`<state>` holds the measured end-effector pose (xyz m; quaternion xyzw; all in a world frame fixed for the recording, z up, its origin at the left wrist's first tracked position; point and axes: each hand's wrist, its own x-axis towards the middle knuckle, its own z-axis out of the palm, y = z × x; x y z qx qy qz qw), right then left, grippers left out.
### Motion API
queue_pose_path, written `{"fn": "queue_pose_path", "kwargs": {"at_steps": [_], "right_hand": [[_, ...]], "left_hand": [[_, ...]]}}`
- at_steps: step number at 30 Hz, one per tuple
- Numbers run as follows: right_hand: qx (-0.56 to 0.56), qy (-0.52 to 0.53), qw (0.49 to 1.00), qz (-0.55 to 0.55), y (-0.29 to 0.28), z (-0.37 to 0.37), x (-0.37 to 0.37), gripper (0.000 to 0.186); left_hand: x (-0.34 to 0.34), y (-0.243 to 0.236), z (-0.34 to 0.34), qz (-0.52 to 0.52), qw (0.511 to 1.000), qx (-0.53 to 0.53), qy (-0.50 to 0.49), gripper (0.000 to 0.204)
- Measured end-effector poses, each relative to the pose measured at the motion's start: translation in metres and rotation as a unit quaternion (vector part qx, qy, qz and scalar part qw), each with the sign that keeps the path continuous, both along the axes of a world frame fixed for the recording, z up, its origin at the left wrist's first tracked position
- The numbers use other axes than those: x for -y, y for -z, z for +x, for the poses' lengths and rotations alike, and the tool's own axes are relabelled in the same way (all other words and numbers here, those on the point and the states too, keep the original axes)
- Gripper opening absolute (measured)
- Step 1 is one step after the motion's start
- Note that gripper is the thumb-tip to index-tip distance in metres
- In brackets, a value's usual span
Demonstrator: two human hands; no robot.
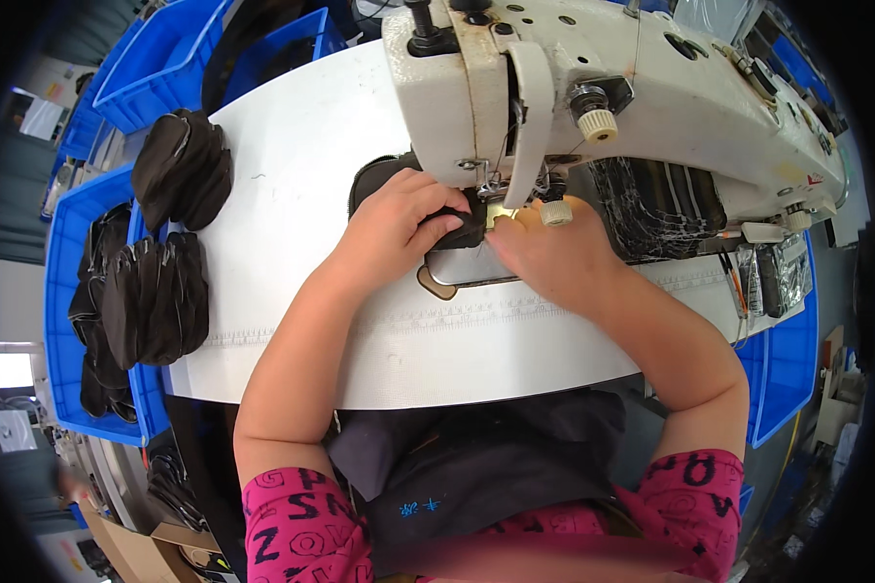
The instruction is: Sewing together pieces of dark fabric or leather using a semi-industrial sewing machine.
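Note:
A black fabric piece (372, 181) with a zipper-like edge lies under the head of the white sewing machine (437, 117). My left hand (396, 228) grips it, with thumb and fingers closed on a dark fold left of the needle area. My right hand (559, 255) is at the right of the presser foot (494, 187), its fingertips pressed together over the shiny metal plate (499, 212). The machine head and knob partly cover those fingers, and I cannot make out what they hold.
Black zippered pouches (180, 170) are piled at the table's left edge, beside a blue bin (63, 340) with more. Dark strips with loose threads (661, 209) lie under the machine arm. Small tools (732, 282) and a clear-wrapped packet (783, 277) sit at the right.

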<state>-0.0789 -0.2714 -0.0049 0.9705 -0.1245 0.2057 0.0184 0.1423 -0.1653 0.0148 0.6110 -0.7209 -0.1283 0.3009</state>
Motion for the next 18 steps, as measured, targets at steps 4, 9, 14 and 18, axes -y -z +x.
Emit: {"fn": "queue_pose_path", "kwargs": {"at_steps": [4, 9, 14, 18], "right_hand": [[-0.011, -0.036, 0.999, -0.004, -0.006, -0.006, -0.019, 0.029], [-0.037, -0.056, 0.998, 0.011, -0.006, -0.008, -0.02, 0.045], [-0.063, -0.059, 0.996, 0.023, -0.005, -0.01, -0.021, 0.045], [-0.062, -0.057, 0.996, 0.026, -0.005, -0.011, -0.021, 0.043]], "left_hand": [[0.0, 0.003, -0.001, 0.027, 0.999, -0.02, -0.001, 0.018], [0.001, 0.008, -0.004, 0.055, 0.998, -0.039, 0.013, 0.02], [0.008, -0.013, -0.007, 0.034, 0.997, 0.039, 0.051, 0.019], [0.007, -0.015, -0.005, 0.032, 0.992, 0.106, 0.056, 0.019]]}}
